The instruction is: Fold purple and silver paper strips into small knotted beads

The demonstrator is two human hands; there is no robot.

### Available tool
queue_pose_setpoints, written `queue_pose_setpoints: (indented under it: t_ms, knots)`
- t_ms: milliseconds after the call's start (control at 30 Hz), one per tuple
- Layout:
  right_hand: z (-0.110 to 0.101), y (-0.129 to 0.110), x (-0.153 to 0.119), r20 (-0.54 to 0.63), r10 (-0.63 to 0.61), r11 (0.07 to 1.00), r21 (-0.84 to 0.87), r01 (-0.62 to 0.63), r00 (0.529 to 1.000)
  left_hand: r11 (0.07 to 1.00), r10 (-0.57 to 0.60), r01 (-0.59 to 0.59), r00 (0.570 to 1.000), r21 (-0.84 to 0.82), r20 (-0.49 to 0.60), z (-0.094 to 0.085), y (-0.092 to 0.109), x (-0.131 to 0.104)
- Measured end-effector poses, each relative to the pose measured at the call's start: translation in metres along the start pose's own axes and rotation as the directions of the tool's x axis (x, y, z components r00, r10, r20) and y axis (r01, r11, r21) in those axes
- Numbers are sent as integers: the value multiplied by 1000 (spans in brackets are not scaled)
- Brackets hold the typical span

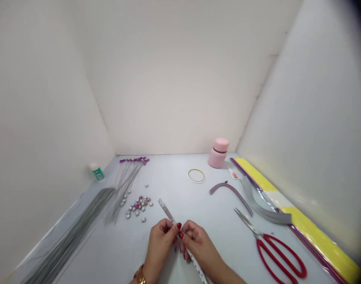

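Note:
A narrow white paper strip [166,210] with a fine grey pattern runs slantwise through both hands, from upper left toward the lower right edge. My left hand [161,240], a gold watch or bracelet [140,274] at its wrist, pinches the strip between thumb and finger. Right beside it, my right hand [196,238] is also closed on the strip, thumb tip almost touching the left thumb. A tiny purple piece [175,249] shows below the fingers. To the left lies a loose cluster of small folded stars [141,203], silver, pink and purple.
Thin grey wires [76,232] and purple-tipped stems [134,159] lie at left, near a glue stick [97,172]. A ring [196,175] and pink bottle [218,153] stand farther back. Right are red-handled scissors [266,244], grey strips [270,215], a mauve strip [232,189] and yellow packets [304,225].

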State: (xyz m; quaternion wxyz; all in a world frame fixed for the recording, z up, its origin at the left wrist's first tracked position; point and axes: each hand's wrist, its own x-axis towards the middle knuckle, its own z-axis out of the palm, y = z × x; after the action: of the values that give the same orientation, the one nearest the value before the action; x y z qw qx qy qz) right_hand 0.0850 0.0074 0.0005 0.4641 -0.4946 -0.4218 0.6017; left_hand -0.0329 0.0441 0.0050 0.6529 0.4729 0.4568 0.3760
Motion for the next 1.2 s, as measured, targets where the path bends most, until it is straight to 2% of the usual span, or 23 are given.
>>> queue_pose_setpoints:
  t_ms: [133,367,733,967,1200]
  knots:
    - [-3,-4,-2,16,29,1000,11,-29,999,997,41,-44,998,66,54,1,5,-3]
    - [-8,-3,-2,38,71,996,48,-73,997,985,105,-107,994,139,20,-5,4,-2]
    - [-9,-7,-2,11,98,994,55,-98,995,996,86,-83,994,-35,70,-1,1,3]
    - [-9,-5,-1,-31,69,997,32,-68,997,994,80,-74,994,-79,77,-4,0,4]
    - [-6,-5,-3,-65,34,999,3,-34,997,996,77,-78,996,-33,-36,-3,-2,4]
